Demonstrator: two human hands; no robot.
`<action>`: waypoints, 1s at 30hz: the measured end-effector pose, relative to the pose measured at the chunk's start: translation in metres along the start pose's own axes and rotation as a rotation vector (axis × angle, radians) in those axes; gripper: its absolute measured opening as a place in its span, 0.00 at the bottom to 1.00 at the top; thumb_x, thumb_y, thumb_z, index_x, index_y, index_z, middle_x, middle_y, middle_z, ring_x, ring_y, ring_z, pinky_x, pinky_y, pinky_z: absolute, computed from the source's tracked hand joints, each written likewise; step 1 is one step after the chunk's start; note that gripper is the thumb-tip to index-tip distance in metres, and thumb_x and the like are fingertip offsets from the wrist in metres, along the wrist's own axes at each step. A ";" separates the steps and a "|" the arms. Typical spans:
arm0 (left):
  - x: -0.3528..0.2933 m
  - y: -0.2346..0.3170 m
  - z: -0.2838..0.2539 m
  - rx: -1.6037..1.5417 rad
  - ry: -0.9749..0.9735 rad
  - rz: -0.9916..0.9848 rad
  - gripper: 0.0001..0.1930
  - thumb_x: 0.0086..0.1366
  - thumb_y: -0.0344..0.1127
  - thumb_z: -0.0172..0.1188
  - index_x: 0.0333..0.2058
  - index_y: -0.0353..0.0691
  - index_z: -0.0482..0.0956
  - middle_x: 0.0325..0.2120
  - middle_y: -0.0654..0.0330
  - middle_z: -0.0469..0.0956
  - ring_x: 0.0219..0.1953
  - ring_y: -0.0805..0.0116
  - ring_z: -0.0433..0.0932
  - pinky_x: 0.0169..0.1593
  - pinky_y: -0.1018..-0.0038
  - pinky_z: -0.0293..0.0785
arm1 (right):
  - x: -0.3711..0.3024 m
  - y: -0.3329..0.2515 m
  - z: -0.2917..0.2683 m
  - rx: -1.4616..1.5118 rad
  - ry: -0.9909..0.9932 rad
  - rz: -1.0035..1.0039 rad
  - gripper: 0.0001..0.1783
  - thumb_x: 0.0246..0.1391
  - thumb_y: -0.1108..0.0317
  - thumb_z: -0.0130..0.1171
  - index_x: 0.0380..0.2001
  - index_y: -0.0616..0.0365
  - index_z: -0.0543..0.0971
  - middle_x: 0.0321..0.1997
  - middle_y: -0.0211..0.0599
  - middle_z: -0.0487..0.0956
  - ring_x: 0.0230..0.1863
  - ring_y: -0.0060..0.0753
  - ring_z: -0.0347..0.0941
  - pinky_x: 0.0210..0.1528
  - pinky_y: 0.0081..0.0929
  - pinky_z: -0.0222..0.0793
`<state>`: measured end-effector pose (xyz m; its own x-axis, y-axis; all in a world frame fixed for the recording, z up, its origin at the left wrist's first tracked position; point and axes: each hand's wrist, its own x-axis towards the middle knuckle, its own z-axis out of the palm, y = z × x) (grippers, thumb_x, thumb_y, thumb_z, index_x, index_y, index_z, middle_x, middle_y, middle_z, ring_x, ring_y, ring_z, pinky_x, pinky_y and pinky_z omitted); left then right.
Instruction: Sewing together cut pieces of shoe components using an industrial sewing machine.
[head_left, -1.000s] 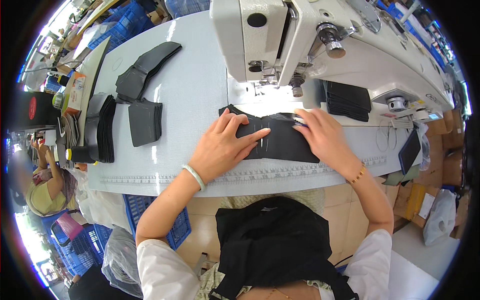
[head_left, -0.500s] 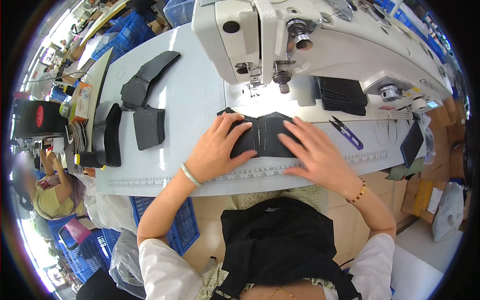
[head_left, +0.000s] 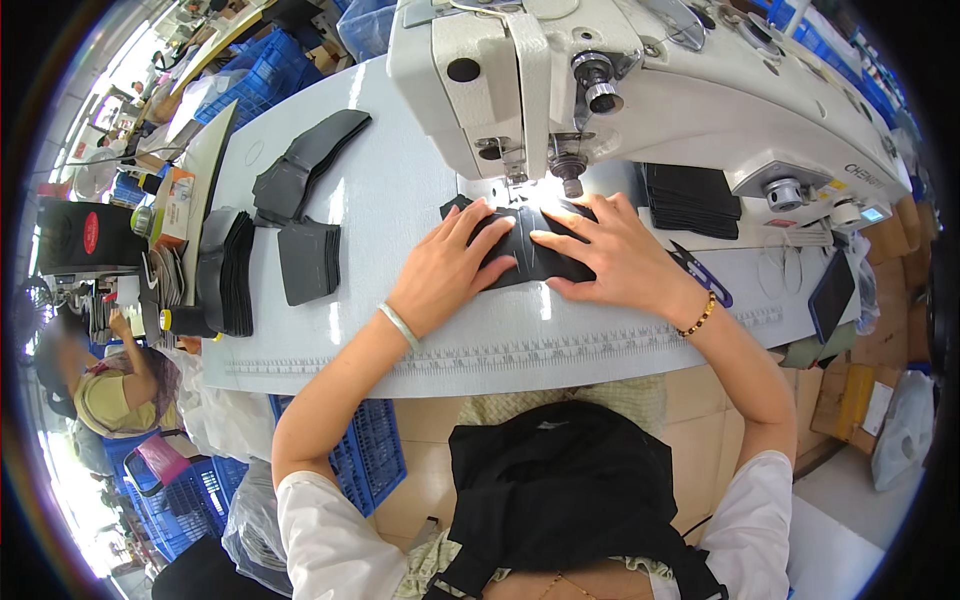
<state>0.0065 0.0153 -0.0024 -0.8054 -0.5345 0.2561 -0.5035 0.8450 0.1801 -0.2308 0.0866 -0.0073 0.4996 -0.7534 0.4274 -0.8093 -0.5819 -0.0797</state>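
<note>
A black fabric piece (head_left: 525, 250) with pale lines along its middle lies flat on the table, its far edge at the needle area of a white sewing machine (head_left: 455, 110). My left hand (head_left: 450, 260) rests on its left part, fingers stretched out and spread. On its right part lies my right hand (head_left: 620, 255), also with the fingers apart and flat. Both palms face down and press on the cloth; neither hand grips it. Purple-handled thread snips (head_left: 708, 280) lie just right of my right wrist, partly hidden by it.
Stacks of black pieces (head_left: 310, 262) sit on the left of the table, with another stack (head_left: 690, 200) under the machine arm. A printed ruler (head_left: 480, 358) runs along the front edge. A dark flat device (head_left: 832, 295) lies at the right. A person (head_left: 115, 390) sits far left beside blue crates.
Both hands have slid the black fabric piece away from me, up to the machine's needle area. My right hand has moved closer to my left and now partly covers the snips.
</note>
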 end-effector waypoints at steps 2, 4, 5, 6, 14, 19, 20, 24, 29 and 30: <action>-0.001 -0.005 -0.015 -0.036 -0.054 0.053 0.29 0.54 0.45 0.65 0.53 0.40 0.70 0.55 0.53 0.66 0.54 0.50 0.70 0.58 0.61 0.69 | 0.001 0.002 -0.001 0.014 0.004 -0.011 0.27 0.46 0.49 0.61 0.48 0.49 0.77 0.47 0.36 0.76 0.48 0.40 0.65 0.49 0.36 0.57; 0.002 -0.008 -0.020 -0.076 -0.110 0.107 0.31 0.51 0.46 0.67 0.53 0.40 0.70 0.55 0.51 0.66 0.54 0.48 0.70 0.58 0.61 0.68 | 0.003 0.003 -0.005 -0.006 -0.059 -0.033 0.29 0.42 0.52 0.62 0.49 0.52 0.77 0.45 0.37 0.77 0.45 0.38 0.66 0.46 0.34 0.59; 0.003 -0.010 -0.021 -0.037 -0.100 0.171 0.33 0.49 0.46 0.68 0.53 0.39 0.70 0.55 0.49 0.66 0.55 0.47 0.69 0.59 0.60 0.68 | 0.006 0.001 -0.009 -0.001 -0.059 -0.036 0.29 0.42 0.52 0.62 0.49 0.52 0.77 0.45 0.37 0.77 0.45 0.38 0.66 0.46 0.34 0.59; 0.003 -0.011 -0.022 0.002 -0.089 0.235 0.35 0.47 0.46 0.68 0.53 0.39 0.70 0.55 0.47 0.66 0.56 0.46 0.69 0.59 0.59 0.67 | 0.010 -0.001 -0.014 -0.053 -0.143 -0.051 0.30 0.41 0.53 0.63 0.49 0.54 0.77 0.45 0.37 0.77 0.44 0.38 0.66 0.45 0.34 0.59; 0.000 -0.004 0.004 0.221 -0.015 0.223 0.36 0.45 0.40 0.67 0.55 0.36 0.68 0.54 0.45 0.67 0.60 0.48 0.64 0.62 0.57 0.64 | 0.011 -0.014 -0.010 -0.176 -0.192 -0.001 0.27 0.42 0.66 0.58 0.50 0.58 0.75 0.48 0.35 0.75 0.43 0.36 0.66 0.43 0.33 0.60; 0.003 0.009 0.006 0.190 -0.017 0.146 0.36 0.43 0.37 0.68 0.54 0.35 0.67 0.52 0.49 0.68 0.59 0.50 0.65 0.60 0.58 0.66 | 0.014 -0.010 -0.014 -0.111 -0.144 0.003 0.24 0.43 0.70 0.56 0.49 0.59 0.76 0.48 0.28 0.76 0.42 0.37 0.65 0.42 0.35 0.59; 0.004 0.013 0.004 0.172 -0.028 0.115 0.36 0.43 0.37 0.68 0.53 0.35 0.67 0.51 0.51 0.68 0.59 0.52 0.65 0.60 0.58 0.66 | 0.015 -0.010 -0.016 -0.109 -0.144 0.002 0.24 0.43 0.70 0.56 0.49 0.59 0.76 0.48 0.28 0.76 0.42 0.37 0.65 0.42 0.35 0.59; 0.005 0.015 0.004 0.141 -0.025 0.099 0.35 0.43 0.36 0.69 0.51 0.34 0.67 0.48 0.53 0.67 0.57 0.55 0.66 0.58 0.60 0.68 | 0.017 -0.008 -0.018 -0.023 -0.244 0.046 0.26 0.43 0.70 0.58 0.51 0.54 0.75 0.51 0.28 0.74 0.44 0.38 0.66 0.48 0.35 0.55; 0.005 0.018 0.005 0.160 -0.009 0.091 0.34 0.43 0.36 0.69 0.51 0.33 0.68 0.48 0.53 0.68 0.57 0.55 0.66 0.57 0.61 0.69 | 0.017 -0.009 -0.016 -0.028 -0.216 0.047 0.26 0.43 0.69 0.59 0.51 0.54 0.75 0.51 0.28 0.75 0.42 0.37 0.66 0.48 0.35 0.55; 0.005 0.018 0.005 0.166 0.003 0.099 0.34 0.43 0.36 0.69 0.51 0.32 0.68 0.48 0.53 0.68 0.57 0.55 0.67 0.57 0.62 0.69 | 0.017 -0.009 -0.017 -0.036 -0.221 0.052 0.26 0.43 0.69 0.59 0.51 0.54 0.75 0.51 0.27 0.75 0.42 0.37 0.66 0.48 0.36 0.55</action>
<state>-0.0085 0.0276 -0.0028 -0.8528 -0.4485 0.2678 -0.4666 0.8844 -0.0048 -0.2201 0.0841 0.0163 0.5094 -0.8330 0.2160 -0.8442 -0.5324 -0.0622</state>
